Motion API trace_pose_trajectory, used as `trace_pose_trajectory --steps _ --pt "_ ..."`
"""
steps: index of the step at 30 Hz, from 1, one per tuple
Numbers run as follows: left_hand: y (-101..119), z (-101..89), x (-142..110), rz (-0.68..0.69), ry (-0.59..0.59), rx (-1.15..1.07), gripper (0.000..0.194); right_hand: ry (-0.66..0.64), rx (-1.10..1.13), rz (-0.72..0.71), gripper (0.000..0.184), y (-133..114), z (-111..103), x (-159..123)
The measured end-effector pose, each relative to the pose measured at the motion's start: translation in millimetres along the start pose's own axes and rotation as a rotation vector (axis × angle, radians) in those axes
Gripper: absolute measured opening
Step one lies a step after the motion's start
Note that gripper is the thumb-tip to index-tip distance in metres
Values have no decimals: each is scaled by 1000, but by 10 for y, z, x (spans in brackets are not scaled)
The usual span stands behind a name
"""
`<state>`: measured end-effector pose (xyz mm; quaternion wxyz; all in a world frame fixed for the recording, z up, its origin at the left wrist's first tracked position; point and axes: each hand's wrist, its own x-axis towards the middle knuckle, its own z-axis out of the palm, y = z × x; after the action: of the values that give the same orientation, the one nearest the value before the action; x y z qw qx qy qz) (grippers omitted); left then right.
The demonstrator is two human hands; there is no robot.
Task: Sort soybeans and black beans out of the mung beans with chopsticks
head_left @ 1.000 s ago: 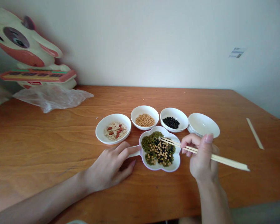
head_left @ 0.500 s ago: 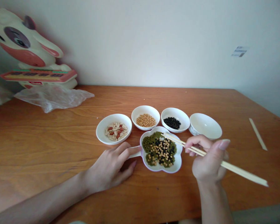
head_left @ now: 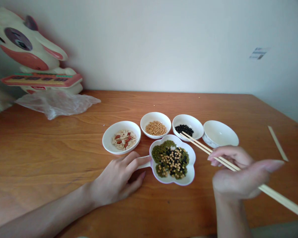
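Note:
My left hand (head_left: pixel 120 177) is closed on the handle of a white flower-shaped dish (head_left: pixel 191 160) with a lilac rim. In the dish lie green mung beans (head_left: pixel 159 152) mixed with yellow and black beans, plus one pale piece near the top. My right hand (head_left: pixel 238 172) grips a pair of chopsticks (head_left: pixel 198 144), thumb stretched out. Their tips are close together at the near rim of the white bowl (head_left: pixel 200 127) of black beans (head_left: pixel 186 128). Whether a bean sits between the tips I cannot tell.
White bowls hold yellow soybeans (head_left: pixel 156 128) and shelled peanuts (head_left: pixel 124 139). Another white bowl (head_left: pixel 221 133) stands at the right end of the row. A pale strip (head_left: pixel 277 143) lies far right. A clear plastic bag (head_left: pixel 58 104) and a cow toy with keyboard (head_left: pixel 39 59) are back left.
The chopstick tips have left the flower-shaped dish and moved up and right to the black bean bowl. My right hand has shifted right; my left hand stays on the handle.

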<state>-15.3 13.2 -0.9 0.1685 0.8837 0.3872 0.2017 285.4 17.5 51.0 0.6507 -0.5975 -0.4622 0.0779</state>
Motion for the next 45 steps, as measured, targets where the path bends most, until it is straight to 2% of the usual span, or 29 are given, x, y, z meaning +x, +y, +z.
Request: trace_pose_trajectory --steps 4,12,29,32,37,42,45 --pt "-3 -5 12 8 7 -5 54 29 37 44 88 -12 14 13" --pt "1 -5 7 10 11 -8 53 -51 82 81 86 10 38 29" --pt "-2 -2 9 22 15 -1 53 -103 91 26 84 -12 -44 -5" --pt "-8 4 12 20 11 -6 53 -170 78 -9 86 31 -78 7" --pt "-17 3 22 26 12 -10 53 -374 110 -28 92 59 -101 33" --pt "-3 -5 24 37 23 -6 52 -365 172 119 93 -53 -122 31" --pt "4 -7 21 31 25 1 52 -391 185 152 92 -75 -159 66"
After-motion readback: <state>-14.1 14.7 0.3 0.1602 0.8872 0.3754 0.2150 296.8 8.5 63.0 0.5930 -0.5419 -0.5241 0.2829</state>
